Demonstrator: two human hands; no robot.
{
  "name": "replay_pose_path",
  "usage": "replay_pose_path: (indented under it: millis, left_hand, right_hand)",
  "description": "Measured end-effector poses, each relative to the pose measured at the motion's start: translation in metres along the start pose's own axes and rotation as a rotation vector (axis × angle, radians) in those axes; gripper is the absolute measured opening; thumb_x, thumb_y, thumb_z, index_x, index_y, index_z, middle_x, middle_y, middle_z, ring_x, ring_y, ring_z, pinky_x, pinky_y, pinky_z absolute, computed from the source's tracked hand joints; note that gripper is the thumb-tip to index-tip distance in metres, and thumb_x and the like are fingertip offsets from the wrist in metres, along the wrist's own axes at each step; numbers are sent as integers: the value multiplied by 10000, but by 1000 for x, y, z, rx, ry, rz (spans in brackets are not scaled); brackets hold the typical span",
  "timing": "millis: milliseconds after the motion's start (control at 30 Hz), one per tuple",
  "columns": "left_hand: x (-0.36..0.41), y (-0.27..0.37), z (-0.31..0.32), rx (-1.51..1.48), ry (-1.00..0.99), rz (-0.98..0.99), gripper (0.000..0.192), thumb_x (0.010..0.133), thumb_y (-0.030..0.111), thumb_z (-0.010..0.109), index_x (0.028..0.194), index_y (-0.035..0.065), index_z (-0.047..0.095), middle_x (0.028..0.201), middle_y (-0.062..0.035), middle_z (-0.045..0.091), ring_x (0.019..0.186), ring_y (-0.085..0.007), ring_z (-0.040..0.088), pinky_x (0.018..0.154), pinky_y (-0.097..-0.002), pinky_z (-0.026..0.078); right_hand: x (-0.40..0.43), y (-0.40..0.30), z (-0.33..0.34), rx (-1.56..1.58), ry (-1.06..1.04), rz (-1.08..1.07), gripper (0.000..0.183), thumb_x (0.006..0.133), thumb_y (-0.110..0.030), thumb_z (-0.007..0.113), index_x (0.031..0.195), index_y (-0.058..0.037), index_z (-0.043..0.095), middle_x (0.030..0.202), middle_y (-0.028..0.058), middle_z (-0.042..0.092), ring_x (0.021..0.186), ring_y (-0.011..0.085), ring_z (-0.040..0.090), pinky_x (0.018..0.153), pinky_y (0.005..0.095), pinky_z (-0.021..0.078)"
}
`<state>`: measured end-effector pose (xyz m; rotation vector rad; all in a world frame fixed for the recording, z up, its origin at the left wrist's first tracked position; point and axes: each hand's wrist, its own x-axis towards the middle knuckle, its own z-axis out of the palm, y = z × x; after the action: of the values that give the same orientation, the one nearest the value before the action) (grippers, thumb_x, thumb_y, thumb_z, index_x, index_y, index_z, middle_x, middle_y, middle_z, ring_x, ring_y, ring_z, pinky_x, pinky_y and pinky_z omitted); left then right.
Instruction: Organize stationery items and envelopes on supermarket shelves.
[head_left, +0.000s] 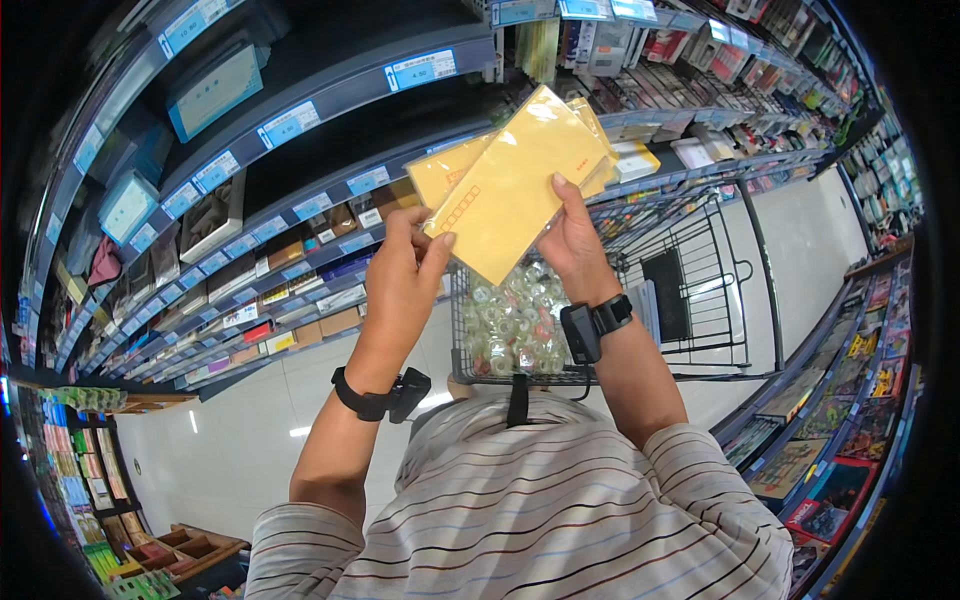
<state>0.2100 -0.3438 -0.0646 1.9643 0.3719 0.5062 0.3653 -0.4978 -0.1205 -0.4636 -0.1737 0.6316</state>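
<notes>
Several packs of yellow paper envelopes in clear plastic wrap are fanned out between my two hands. My right hand grips them at the lower right, its thumb lying on the front pack. With thumb and fingers, my left hand pinches the lower left corner of the packs. Below them stands a black wire shopping cart. Its near part holds many clear-wrapped small round items, whose kind I cannot tell. Each of my wrists wears a black strapped device.
Store shelves with blue price tags run along the left and front, bearing boxes and stationery. Boxed goods fill a low shelf at the right. Pale tiled floor lies at the left, with a wooden compartment display beyond it.
</notes>
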Motion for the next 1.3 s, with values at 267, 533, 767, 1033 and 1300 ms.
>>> replay_pose_path:
  millis: [267, 533, 767, 1033, 1300]
  left_hand:
    - [1, 5, 1, 88, 44, 141, 288, 903, 118, 666, 1129, -11, 542, 795, -60, 573, 690, -124, 551, 608, -289, 467]
    - [22, -4, -13, -72, -43, 82, 239, 965, 179, 606, 1143, 27, 556, 903, -24, 567, 760, -73, 536, 640, -207, 461]
    - [36, -5, -27, -289, 6, -29, 246, 976, 192, 586, 1137, 7, 577, 893, -45, 599, 727, -88, 540, 614, -222, 463]
    - [30, -31, -22, -117, 203, -18, 589, 937, 353, 614, 1390, 24, 432, 1291, -178, 527, 1171, -249, 542, 993, -348, 442]
    - [13, -15, 1, -1044, -23, -278, 615, 964, 388, 604, 1409, 11, 408, 1392, -161, 500, 1287, -261, 504, 1069, -361, 448]
  right_hand:
    - [-2, -2, -10, 45, 8, 55, 515, 960, -241, 625, 1396, -58, 420, 1376, 93, 528, 1285, 223, 505, 1076, 409, 420]
    - [-8, 2, -9, -32, -16, 56, 532, 951, -243, 644, 1401, -73, 417, 1388, 97, 523, 1292, 240, 500, 1092, 435, 403]
    - [-11, 5, 5, -17, -50, 45, 547, 960, -254, 634, 1415, -59, 401, 1421, 106, 498, 1299, 241, 496, 1105, 426, 390]
    - [-13, 1, 16, -120, -35, 44, 547, 961, -223, 613, 1428, -45, 391, 1399, 97, 513, 1281, 240, 511, 1086, 415, 405]
    - [-25, 2, 56, -201, -141, 74, 535, 949, -154, 594, 1404, 38, 388, 1371, 143, 515, 1271, 242, 508, 1091, 391, 398]
